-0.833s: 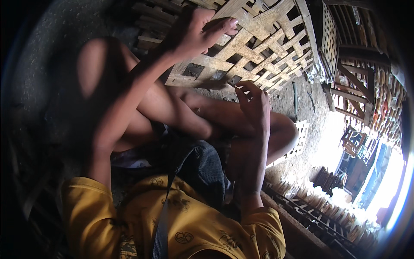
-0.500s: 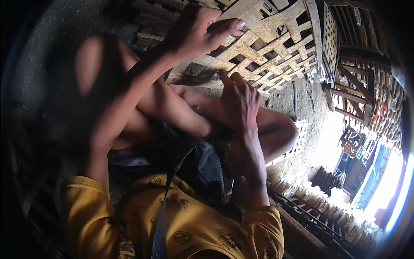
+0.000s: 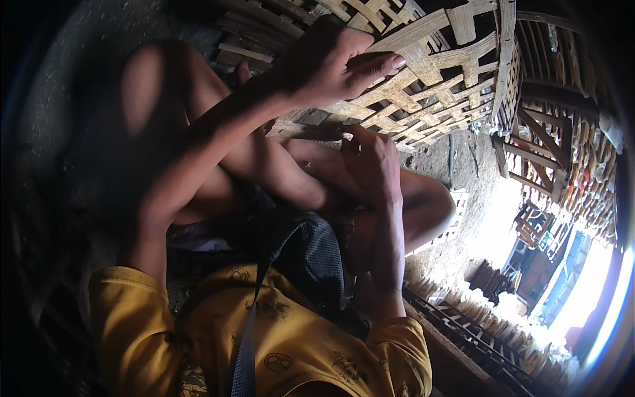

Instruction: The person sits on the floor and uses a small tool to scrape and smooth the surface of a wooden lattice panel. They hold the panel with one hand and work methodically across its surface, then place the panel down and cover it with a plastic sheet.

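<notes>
A woven bamboo basket [image 3: 423,69], with flat tan strips in an open lattice, leans in front of my legs. My left hand [image 3: 337,63] is closed at its near side; the thumb lies along the weave and the other fingers curl, partly hidden. Lower down, my right hand [image 3: 374,162] has its fingers bent together at the right end of a bamboo strip [image 3: 304,130] along the basket's lower edge. Shadow makes the exact contact of those fingertips hard to see.
My bent legs [image 3: 264,165] lie under both forearms. A black bag [image 3: 307,255] with a strap rests against my yellow shirt. Right of the basket are a wooden frame [image 3: 539,149] and a rough grey floor [image 3: 466,165]. Bright light comes in at the far right.
The basket has shifted to the right, and my left hand has moved right with it. My right hand stays near the lower edge, its fingers drawn in slightly more.
</notes>
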`<state>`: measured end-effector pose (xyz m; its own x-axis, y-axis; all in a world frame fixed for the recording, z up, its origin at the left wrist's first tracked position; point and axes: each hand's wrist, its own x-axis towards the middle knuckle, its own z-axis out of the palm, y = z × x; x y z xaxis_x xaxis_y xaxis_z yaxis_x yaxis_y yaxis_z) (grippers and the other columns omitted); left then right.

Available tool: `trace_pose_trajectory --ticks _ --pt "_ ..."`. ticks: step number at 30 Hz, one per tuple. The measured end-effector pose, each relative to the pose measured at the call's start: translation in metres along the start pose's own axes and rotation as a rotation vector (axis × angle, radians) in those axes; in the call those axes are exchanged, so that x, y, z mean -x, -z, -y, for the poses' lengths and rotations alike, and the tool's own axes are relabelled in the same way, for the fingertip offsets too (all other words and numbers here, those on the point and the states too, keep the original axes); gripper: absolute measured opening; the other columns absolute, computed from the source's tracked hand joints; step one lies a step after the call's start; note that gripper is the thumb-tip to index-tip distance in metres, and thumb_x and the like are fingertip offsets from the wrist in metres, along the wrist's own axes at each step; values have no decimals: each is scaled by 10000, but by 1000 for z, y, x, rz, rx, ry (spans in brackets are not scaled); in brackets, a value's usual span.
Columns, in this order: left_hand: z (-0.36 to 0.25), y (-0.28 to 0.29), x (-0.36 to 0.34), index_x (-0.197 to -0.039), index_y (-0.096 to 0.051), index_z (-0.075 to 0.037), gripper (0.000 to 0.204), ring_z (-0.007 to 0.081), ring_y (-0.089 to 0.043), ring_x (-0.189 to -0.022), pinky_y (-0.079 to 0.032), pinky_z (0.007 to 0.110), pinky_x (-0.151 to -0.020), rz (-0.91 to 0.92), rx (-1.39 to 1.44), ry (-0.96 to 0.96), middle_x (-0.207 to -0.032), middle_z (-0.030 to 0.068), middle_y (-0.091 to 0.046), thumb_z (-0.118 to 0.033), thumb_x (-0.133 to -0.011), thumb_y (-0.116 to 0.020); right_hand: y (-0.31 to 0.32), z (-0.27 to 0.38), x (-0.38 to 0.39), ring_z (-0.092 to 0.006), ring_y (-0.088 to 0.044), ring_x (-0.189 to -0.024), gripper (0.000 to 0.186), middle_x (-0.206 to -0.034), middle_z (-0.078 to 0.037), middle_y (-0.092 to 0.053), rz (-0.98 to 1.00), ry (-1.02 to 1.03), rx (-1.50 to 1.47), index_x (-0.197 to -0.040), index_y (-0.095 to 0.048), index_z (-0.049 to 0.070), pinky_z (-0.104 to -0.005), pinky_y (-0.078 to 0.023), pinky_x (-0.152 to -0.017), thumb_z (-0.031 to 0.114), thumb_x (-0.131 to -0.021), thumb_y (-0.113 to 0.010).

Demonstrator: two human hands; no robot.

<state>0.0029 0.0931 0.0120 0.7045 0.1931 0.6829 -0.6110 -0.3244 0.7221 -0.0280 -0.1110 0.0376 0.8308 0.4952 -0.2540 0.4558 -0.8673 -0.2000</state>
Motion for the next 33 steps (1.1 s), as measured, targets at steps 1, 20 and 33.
trace_pose_trajectory --ticks 1,20,33 --pt "-1 0 0 -574 -549 -32 565 208 -388 -385 -319 381 -443 6 -2 8 -433 86 -418 -400 -972 -710 -1 -3 1 -411 -691 -793 150 -817 -220 -697 -14 21 -9 -971 -708 46 -479 -539 -694 154 -883 -652" --pt "-7 3 -3 -979 -743 8 322 148 -541 -469 -413 334 -471 98 43 14 -555 38 -594 -299 -1001 -647 26 15 12 -404 -704 -831 161 -885 -195 -723 -110 150 -282 -1023 -682 48 -449 -549 -694 194 -956 -672" --pt "0 6 -2 -878 -696 -5 322 129 -499 -467 -373 318 -453 91 93 -8 -564 43 -583 -283 -1021 -616 19 -14 14 -348 -686 -671 146 -701 -143 -639 0 -52 -238 -1011 -639 59 -437 -506 -624 192 -956 -669"
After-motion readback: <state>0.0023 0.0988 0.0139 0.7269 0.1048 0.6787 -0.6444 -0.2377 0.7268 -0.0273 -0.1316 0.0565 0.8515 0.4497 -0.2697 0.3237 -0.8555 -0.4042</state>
